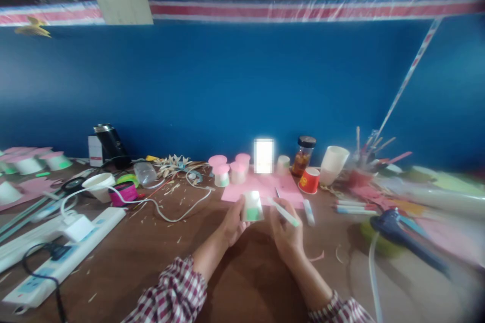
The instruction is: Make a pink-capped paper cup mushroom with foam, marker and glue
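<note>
My left hand (pixel 232 224) is closed around a small paper cup (pixel 252 207) with a white top and a green band, held upside down over the brown table. My right hand (pixel 288 232) grips a white pen-like stick (pixel 283 212) whose tip points toward the cup. Just beyond both hands lies a pink paper sheet (pixel 261 189). On its far side stand several small cups with pink tops (pixel 229 167).
A white power strip (pixel 68 257) with cables lies at the left beside a white bowl (pixel 99 184) and a pink tape roll (pixel 125 193). A red cup (pixel 309 180), a jar (pixel 303 155), a white cup (pixel 332 164), markers (pixel 354 207) and a blue glue gun (pixel 401 234) are at the right.
</note>
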A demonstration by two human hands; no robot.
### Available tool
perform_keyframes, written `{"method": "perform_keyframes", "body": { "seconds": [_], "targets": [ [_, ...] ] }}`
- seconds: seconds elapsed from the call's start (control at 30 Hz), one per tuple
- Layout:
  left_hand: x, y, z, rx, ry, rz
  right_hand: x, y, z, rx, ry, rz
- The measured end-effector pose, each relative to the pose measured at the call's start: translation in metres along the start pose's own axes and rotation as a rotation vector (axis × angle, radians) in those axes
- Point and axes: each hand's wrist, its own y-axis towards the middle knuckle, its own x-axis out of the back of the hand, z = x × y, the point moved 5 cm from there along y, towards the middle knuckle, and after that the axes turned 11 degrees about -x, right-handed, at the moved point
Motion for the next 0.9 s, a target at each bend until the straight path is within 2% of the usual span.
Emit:
{"method": "perform_keyframes", "body": {
  "seconds": [0.07,0.23,0.43,0.53,0.73,0.9],
  "targets": [
    [-0.004,0.002,0.002,0.014,-0.013,0.017,0.001,0.002,-0.003,-0.047,-0.006,-0.003],
    [-0.001,0.003,0.007,-0.002,-0.036,-0.088,0.007,0.005,-0.005,-0.107,0.048,-0.114],
    [0.000,0.002,0.009,-0.024,-0.056,-0.089,0.004,0.001,0.000,-0.097,0.125,-0.064],
    [-0.001,0.000,0.009,-0.040,-0.023,-0.056,0.004,0.000,0.003,-0.083,0.115,-0.028],
    [0.001,-0.002,0.012,-0.051,0.063,0.035,0.003,-0.001,-0.002,-0.089,0.097,-0.044],
    [0.005,-0.001,0.013,-0.064,0.088,0.042,0.004,-0.003,-0.005,-0.083,0.088,-0.072]
  ]
}}
